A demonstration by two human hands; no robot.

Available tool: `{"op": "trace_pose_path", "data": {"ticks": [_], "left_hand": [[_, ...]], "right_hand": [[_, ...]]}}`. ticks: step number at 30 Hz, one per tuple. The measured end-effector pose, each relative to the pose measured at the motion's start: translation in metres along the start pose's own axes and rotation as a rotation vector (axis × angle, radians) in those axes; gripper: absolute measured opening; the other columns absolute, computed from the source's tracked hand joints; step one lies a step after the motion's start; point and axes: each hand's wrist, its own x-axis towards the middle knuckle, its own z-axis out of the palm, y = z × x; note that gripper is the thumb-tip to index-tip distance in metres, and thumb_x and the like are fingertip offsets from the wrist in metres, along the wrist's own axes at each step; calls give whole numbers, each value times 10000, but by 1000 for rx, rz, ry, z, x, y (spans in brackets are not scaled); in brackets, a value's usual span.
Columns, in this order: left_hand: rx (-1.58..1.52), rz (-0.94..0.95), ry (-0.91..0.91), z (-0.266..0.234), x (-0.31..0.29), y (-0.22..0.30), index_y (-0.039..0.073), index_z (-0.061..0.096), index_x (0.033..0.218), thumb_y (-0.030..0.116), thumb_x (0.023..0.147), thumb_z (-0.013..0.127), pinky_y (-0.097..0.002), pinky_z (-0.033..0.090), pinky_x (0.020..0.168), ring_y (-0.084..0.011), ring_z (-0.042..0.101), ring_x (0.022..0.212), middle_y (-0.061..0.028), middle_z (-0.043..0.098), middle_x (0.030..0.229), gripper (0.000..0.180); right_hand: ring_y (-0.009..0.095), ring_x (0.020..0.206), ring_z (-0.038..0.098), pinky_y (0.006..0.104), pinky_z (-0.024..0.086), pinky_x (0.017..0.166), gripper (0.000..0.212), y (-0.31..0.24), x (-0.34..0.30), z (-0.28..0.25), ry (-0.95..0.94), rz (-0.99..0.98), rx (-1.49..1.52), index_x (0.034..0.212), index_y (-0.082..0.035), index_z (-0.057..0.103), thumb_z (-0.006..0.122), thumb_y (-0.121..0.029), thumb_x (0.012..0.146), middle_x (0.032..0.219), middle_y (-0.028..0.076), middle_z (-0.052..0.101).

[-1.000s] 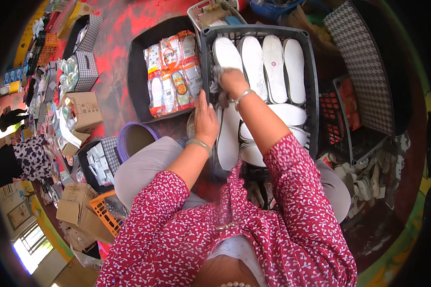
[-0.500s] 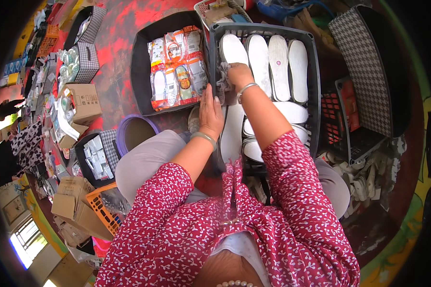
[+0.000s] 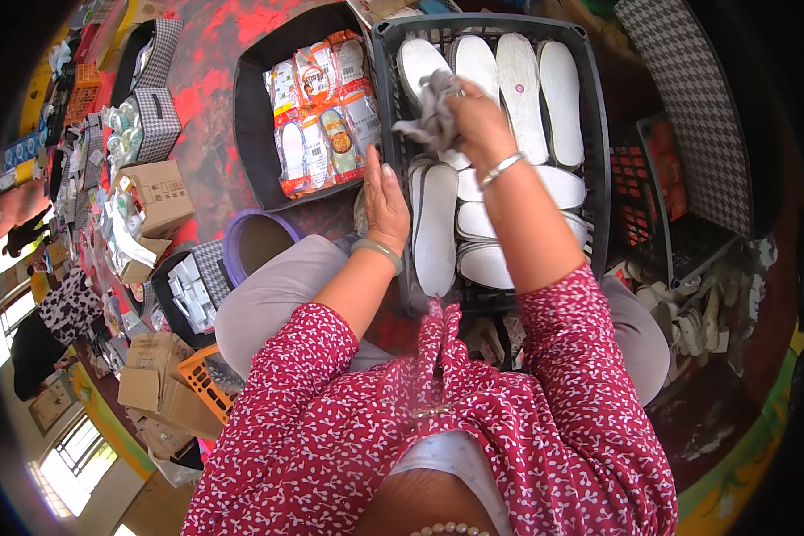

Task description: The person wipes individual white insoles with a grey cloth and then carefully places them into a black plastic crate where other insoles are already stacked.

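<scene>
Grey cloth (image 3: 431, 114): bunched and lifted clear above the white insoles (image 3: 500, 179), over the upper left part of the black slatted crate (image 3: 596, 161). Right hand (image 3: 475, 114): fingers closed around the cloth, gripping it from the right side; a silver bangle sits on the wrist. Left hand (image 3: 386, 204): flat and open, fingers extended, resting on the crate's left wall beside an upright insole; it grips nothing; a pale bangle on the wrist. The insoles lie in rows, several overlapping. Just left of the crate stands a black bin (image 3: 252, 125) of packaged insoles. A purple-rimmed tub (image 3: 241, 234) stands near the person's left knee. A houndstooth-patterned box (image 3: 688, 107) stands to the right of the crate
</scene>
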Motion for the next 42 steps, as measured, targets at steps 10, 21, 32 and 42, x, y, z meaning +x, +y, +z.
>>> {"op": "trace_pose_path", "data": {"ticks": [10,21,32,42], "left_hand": [[64,16,-42,-3,-2,1,-55,250,1350,299,961,253,-347,233,1054,-325,282,1297,-225,299,1387,526],[248,181,42,-2,2,8,-52,318,1310,224,938,344,-390,235,1058,-373,320,1255,-242,364,1329,464],[-9,-423,52,97,93,19,-87,324,1273,279,903,425,-422,299,1011,-413,365,1201,-297,371,1290,531],[-270,-754,17,118,131,-6,-33,172,1375,418,930,294,-401,264,1049,-407,304,1261,-285,283,1368,644]], "right_hand": [[339,959,588,373,465,836,293,89,47,15,182,-113,-1089,998,-22,626,541,-117,734,994,203,621],[180,607,598,273,495,485,290,-82,-67,-9,-261,56,-1274,915,43,652,454,46,704,746,125,628],[84,717,548,208,457,649,412,-73,-233,-39,-256,261,-705,997,21,629,365,118,695,799,33,617],[133,736,620,244,501,683,310,-83,-181,-58,-140,368,-471,983,41,603,416,97,742,866,82,648]]}}
